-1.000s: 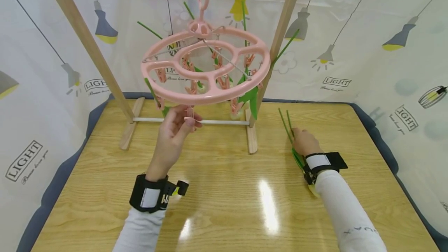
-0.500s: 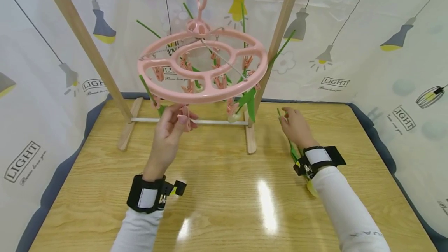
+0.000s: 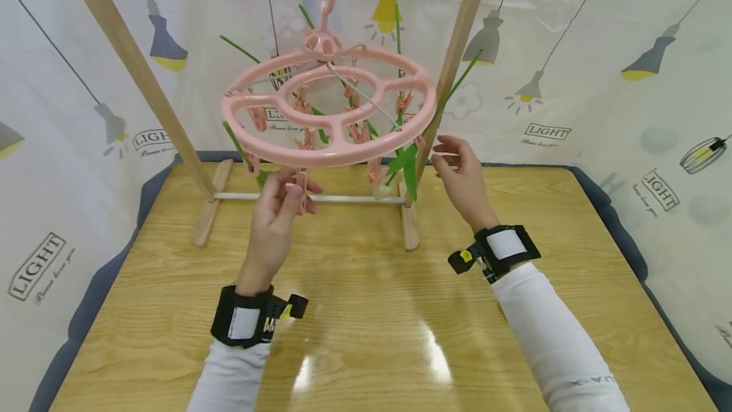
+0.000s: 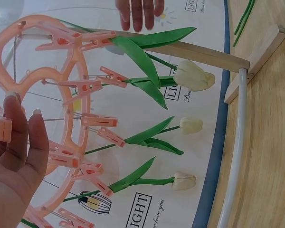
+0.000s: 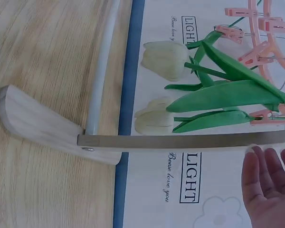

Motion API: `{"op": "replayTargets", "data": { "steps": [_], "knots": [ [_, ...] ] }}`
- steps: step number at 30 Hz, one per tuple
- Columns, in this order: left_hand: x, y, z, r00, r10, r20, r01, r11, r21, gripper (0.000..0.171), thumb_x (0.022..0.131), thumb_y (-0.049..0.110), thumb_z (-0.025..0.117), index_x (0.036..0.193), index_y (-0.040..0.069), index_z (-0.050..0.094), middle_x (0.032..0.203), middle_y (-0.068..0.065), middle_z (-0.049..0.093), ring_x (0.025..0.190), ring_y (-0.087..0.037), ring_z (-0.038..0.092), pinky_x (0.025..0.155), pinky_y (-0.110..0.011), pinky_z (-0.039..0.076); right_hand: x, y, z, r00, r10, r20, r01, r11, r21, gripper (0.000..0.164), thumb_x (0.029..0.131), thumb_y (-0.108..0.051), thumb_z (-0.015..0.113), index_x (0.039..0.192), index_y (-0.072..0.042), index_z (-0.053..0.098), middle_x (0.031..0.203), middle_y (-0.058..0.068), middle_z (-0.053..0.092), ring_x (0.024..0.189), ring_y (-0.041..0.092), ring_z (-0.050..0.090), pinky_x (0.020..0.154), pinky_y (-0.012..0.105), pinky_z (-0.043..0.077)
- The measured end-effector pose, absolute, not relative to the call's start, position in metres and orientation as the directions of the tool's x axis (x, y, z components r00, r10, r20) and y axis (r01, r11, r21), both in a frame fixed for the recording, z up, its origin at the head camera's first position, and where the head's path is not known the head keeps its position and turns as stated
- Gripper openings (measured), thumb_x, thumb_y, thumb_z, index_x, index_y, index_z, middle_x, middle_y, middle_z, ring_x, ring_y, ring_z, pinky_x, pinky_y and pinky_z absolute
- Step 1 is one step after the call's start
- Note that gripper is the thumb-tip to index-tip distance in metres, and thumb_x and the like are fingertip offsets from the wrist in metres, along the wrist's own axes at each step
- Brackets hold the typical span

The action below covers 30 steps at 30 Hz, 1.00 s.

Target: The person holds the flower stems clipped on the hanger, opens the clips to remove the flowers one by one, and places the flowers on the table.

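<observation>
A round pink clip hanger (image 3: 337, 159) hangs by its hook from the rack's top bar. At its front, my left hand (image 3: 271, 224) pinches a pink clothespin (image 3: 302, 194) between thumb and fingers. White artificial tulips (image 4: 194, 76) hang heads down from other clothespins (image 4: 110, 137), their green stems poking up past the ring. My right hand (image 3: 464, 180) is raised beside the rack's right wooden post (image 5: 190, 142), fingers loosely extended with nothing in them. In the right wrist view its fingers (image 5: 251, 175) appear close to that post; whether they touch it I cannot tell.
The wooden rack stands on the table (image 3: 366, 336), with a white lower bar (image 3: 354, 199) and wooden feet (image 3: 411, 227). Green stems (image 4: 244, 21) lie on the table to the right, mostly covered by my right arm in the head view. A printed lamp-pattern cloth (image 3: 572, 81) surrounds the table.
My right hand has let go of the tulip stems on the table and has moved up and left toward the right post. My left hand still pinches the clothespin, shifted slightly left.
</observation>
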State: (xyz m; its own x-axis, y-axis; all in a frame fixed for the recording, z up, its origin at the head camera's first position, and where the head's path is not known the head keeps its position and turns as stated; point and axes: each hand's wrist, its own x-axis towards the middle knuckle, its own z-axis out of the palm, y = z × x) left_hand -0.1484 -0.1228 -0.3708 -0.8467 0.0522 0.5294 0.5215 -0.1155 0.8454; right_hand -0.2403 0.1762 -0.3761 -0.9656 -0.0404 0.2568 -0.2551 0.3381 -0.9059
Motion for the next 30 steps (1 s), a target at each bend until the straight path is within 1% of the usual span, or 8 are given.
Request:
{"op": "replayTargets", "data": {
  "steps": [4,6,8,12,17,20,25,30],
  "knots": [
    [-0.149,-0.124,-0.370,-0.840,0.041,0.541,0.534,-0.111,0.838,0.030,0.108,0.019,0.039,0.131,0.002,0.047,0.102,0.001,0.063,0.080,-0.011,0.057,0.070,-0.020,0.052,-0.239,0.173,-0.372,-0.955,-0.031,0.295,-0.291,0.287,-0.913,0.043,0.101,-0.019,0.054,0.140,-0.003,0.046,0.126,0.019,0.054,0.106,0.019,0.057,0.078,0.015,0.050],
    [-0.149,-0.124,-0.369,-0.839,0.037,0.543,0.537,-0.110,0.836,0.028,0.108,0.021,0.039,0.130,0.008,0.049,0.102,0.002,0.064,0.080,-0.009,0.057,0.070,-0.020,0.052,-0.238,0.171,-0.370,-0.950,-0.052,0.309,-0.311,0.261,-0.914,0.042,0.101,-0.018,0.054,0.140,-0.004,0.045,0.126,0.018,0.053,0.108,0.021,0.058,0.078,0.015,0.051],
    [-0.149,-0.125,-0.369,-0.837,0.038,0.546,0.539,-0.112,0.835,0.028,0.108,0.021,0.039,0.130,0.009,0.049,0.103,0.002,0.063,0.081,-0.008,0.058,0.071,-0.020,0.051,-0.237,0.169,-0.368,-0.945,-0.075,0.318,-0.327,0.237,-0.915,0.042,0.101,-0.018,0.054,0.140,-0.004,0.044,0.128,0.017,0.053,0.111,0.026,0.058,0.079,0.016,0.051],
    [-0.149,-0.126,-0.369,-0.834,0.041,0.551,0.544,-0.110,0.832,0.029,0.108,0.022,0.039,0.132,0.010,0.048,0.103,0.002,0.063,0.081,-0.009,0.058,0.071,-0.020,0.051,-0.237,0.167,-0.366,-0.942,-0.104,0.320,-0.335,0.204,-0.920,0.043,0.101,-0.016,0.053,0.142,-0.005,0.042,0.131,0.017,0.053,0.115,0.029,0.057,0.080,0.016,0.052],
    [-0.149,-0.127,-0.369,-0.831,0.039,0.555,0.549,-0.109,0.829,0.033,0.107,0.026,0.039,0.134,0.009,0.048,0.103,0.002,0.064,0.080,-0.010,0.058,0.072,-0.020,0.052,-0.237,0.165,-0.362,-0.942,-0.126,0.311,-0.328,0.155,-0.932,0.049,0.101,-0.011,0.052,0.147,-0.005,0.038,0.134,0.021,0.054,0.112,0.010,0.059,0.084,0.016,0.053],
    [-0.148,-0.128,-0.369,-0.837,0.035,0.546,0.540,-0.112,0.834,0.035,0.108,0.026,0.038,0.136,0.008,0.047,0.103,0.003,0.064,0.081,-0.009,0.059,0.073,-0.020,0.052,-0.236,0.164,-0.360,-0.940,-0.137,0.313,-0.331,0.139,-0.933,0.051,0.100,-0.010,0.054,0.148,-0.006,0.037,0.134,0.023,0.055,0.108,0.004,0.060,0.085,0.016,0.053],
    [-0.146,-0.130,-0.368,-0.861,0.019,0.509,0.504,-0.110,0.857,0.037,0.108,0.028,0.037,0.139,0.010,0.045,0.104,0.004,0.065,0.084,-0.007,0.062,0.078,-0.021,0.055,-0.237,0.162,-0.357,-0.935,-0.152,0.320,-0.342,0.156,-0.927,0.051,0.099,-0.012,0.058,0.147,-0.007,0.041,0.134,0.023,0.057,0.108,0.004,0.060,0.084,0.016,0.053],
    [-0.144,-0.131,-0.369,-0.868,0.004,0.496,0.491,-0.131,0.861,0.040,0.108,0.028,0.035,0.144,0.011,0.042,0.105,0.004,0.065,0.086,-0.008,0.065,0.081,-0.022,0.056,-0.236,0.161,-0.354,-0.934,-0.176,0.311,-0.344,0.207,-0.916,0.054,0.098,-0.015,0.062,0.147,-0.009,0.041,0.127,0.011,0.060,0.110,0.008,0.058,0.085,0.017,0.051]
  ]
}}
